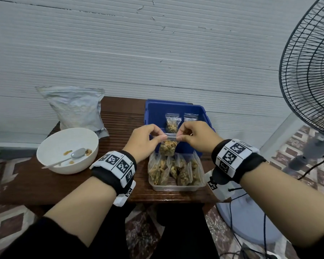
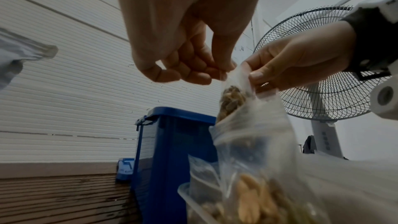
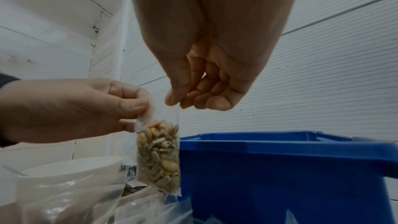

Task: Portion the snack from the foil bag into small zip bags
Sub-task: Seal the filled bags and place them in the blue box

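Both grips pinch the zip bag (image 1: 168,145) by its top strip: left hand (image 1: 145,140) at one corner, right hand (image 1: 196,136) at the other. Bag hangs below the grips, clear, about half full of mixed nuts and seeds, over the tub (image 1: 178,186) of filled bags, blue bin (image 1: 202,113) just behind.

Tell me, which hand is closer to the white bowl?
Left. The left hand is just right of the white bowl; the right hand is farther right, pinching the same zip bag.

A standing fan (image 1: 310,71) with a black wire grille rises at the right, a dark cable (image 1: 232,217) trailing across the patterned tile floor (image 1: 6,219) by its base. Behind the brown slatted wooden table (image 1: 120,116) runs a white ribbed wall (image 1: 138,43).
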`<state>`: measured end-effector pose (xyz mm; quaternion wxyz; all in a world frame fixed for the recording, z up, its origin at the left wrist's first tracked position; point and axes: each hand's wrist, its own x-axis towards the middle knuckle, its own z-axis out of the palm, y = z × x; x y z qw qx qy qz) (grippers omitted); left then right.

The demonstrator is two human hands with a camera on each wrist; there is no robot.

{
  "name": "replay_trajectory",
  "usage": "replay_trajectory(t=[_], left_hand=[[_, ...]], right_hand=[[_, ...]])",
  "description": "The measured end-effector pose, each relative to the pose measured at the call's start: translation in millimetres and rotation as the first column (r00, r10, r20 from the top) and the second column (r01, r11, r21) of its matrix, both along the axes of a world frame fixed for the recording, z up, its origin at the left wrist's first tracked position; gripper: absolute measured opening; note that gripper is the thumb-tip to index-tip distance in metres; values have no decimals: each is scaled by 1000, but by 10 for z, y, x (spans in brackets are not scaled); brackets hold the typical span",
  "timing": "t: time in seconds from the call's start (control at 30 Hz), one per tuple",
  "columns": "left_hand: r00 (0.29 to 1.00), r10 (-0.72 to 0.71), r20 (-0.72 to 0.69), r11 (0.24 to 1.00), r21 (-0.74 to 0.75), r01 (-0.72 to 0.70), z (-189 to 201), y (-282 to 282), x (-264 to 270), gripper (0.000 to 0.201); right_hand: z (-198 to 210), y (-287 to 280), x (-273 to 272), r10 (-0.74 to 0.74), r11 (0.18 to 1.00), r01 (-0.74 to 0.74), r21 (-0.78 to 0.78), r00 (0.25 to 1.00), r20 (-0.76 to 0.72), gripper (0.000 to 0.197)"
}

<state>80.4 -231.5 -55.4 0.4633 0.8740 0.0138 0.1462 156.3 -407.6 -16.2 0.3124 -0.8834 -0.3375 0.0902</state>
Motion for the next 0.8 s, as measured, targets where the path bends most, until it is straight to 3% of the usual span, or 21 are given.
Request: replay_trajectory(t=[0.13, 0.33, 0.47, 0.57, 0.8], left_hand=[[997, -70, 26, 997, 24, 69, -16, -4, 23, 10], [998, -64, 27, 990, 127, 61, -8, -54, 46, 24], [997, -66, 38, 997, 33, 65, 34, -51, 19, 14], [998, -36, 52, 998, -56, 39, 36, -26, 7, 19], [998, -34, 57, 993, -114, 40, 53, -48, 21, 21]], right_hand=[[-3, 3, 11, -8, 1000, 8, 8, 1000, -18, 8], [-15, 24, -24, 12, 999, -12, 38, 1000, -7, 7], [10, 20, -16, 3, 1000, -3, 8, 999, 39, 7], [22, 8, -23, 15, 1000, -15, 11, 999, 36, 6], [61, 25, 24, 72, 994, -62, -91, 990, 120, 9]])
